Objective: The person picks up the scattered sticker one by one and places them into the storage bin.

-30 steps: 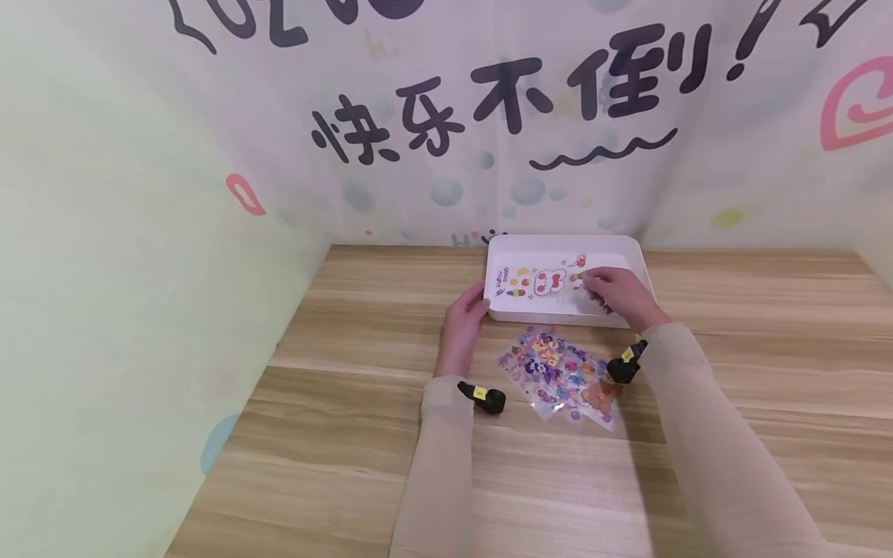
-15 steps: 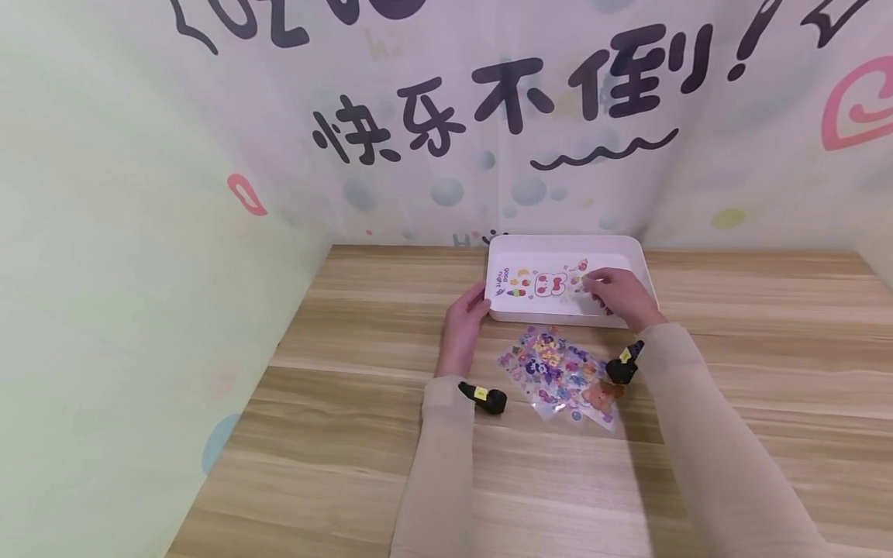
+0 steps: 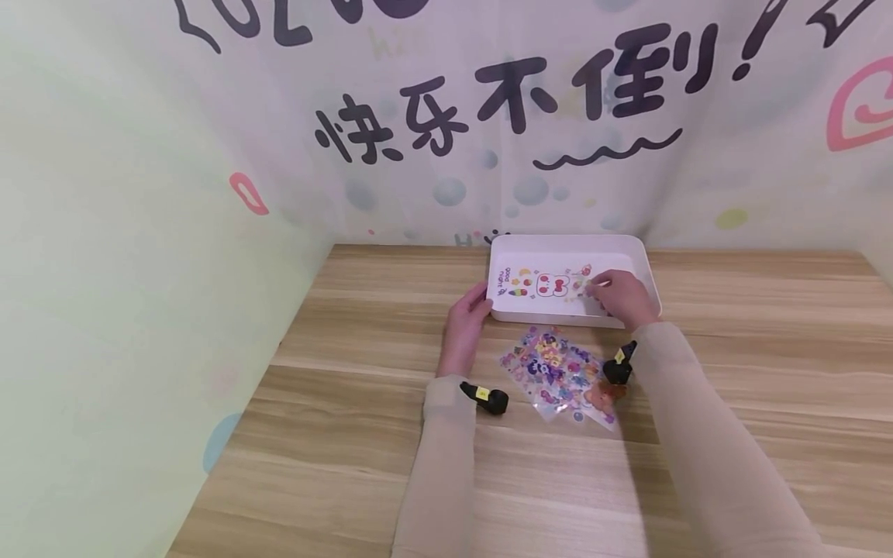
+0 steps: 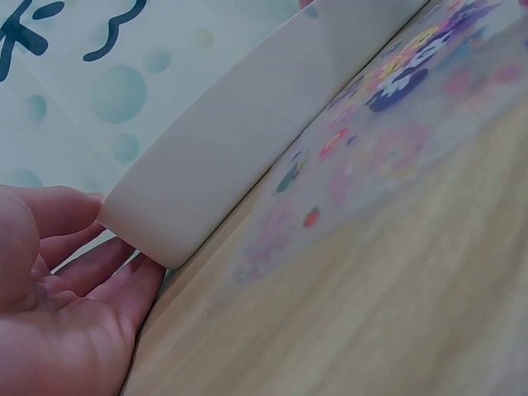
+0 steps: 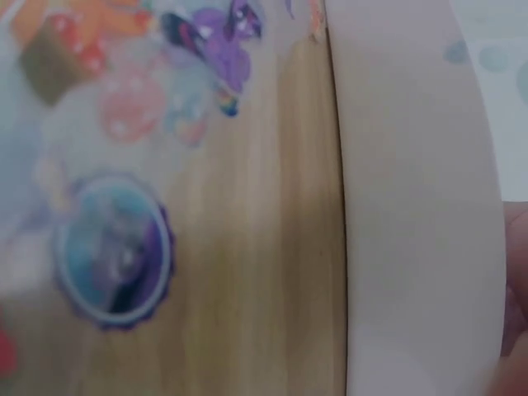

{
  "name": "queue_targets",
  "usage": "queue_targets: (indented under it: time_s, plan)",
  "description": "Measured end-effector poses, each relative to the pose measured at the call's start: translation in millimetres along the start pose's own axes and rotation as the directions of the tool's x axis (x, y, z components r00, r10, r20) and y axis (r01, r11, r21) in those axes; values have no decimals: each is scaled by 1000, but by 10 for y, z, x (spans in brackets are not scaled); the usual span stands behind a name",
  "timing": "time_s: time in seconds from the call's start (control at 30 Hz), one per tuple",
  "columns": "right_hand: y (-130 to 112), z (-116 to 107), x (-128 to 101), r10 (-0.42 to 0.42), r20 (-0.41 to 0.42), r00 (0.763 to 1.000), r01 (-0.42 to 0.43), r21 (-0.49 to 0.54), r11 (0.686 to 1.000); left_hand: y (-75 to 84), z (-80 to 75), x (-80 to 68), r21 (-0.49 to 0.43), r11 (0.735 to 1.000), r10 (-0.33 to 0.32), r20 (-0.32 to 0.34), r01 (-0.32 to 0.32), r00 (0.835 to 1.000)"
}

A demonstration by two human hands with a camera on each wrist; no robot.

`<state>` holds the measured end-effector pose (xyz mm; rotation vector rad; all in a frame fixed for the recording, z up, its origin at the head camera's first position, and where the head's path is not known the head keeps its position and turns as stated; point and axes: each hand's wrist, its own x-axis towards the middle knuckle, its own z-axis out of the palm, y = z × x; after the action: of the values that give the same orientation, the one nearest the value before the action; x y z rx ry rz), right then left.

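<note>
- The white tray [image 3: 568, 246] sits at the back of the worktop [image 3: 349, 434], stickers [image 3: 547, 284] on its floor.
- The left hand [image 3: 466, 325] cups its near-left corner with relaxed fingers [image 4: 99, 280].
- The right hand [image 3: 624, 298] reaches inside, fingertips on a small sticker; whether they pinch it cannot be told.
- The sticker sheet [image 3: 558, 376] lies just in front, blurred in the right wrist view.

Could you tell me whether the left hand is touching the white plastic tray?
Touching. The left wrist view shows the left hand with its fingers against the rounded corner of the white plastic tray, no gap between them.
</note>
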<state>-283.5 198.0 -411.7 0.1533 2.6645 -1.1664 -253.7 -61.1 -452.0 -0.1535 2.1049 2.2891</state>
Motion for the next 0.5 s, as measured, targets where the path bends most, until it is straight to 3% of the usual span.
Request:
queue_targets:
  time_s: [0.33, 0.5]
  plan:
    - [-36, 21, -25, 15, -47, 999, -18, -76, 997, 222, 24, -130, 12, 999, -32, 18, 32, 999]
    - [-21, 30, -9, -5, -56, 998, -1, -114, 993, 235, 25, -140, 11, 1000, -27, 20, 27, 999]
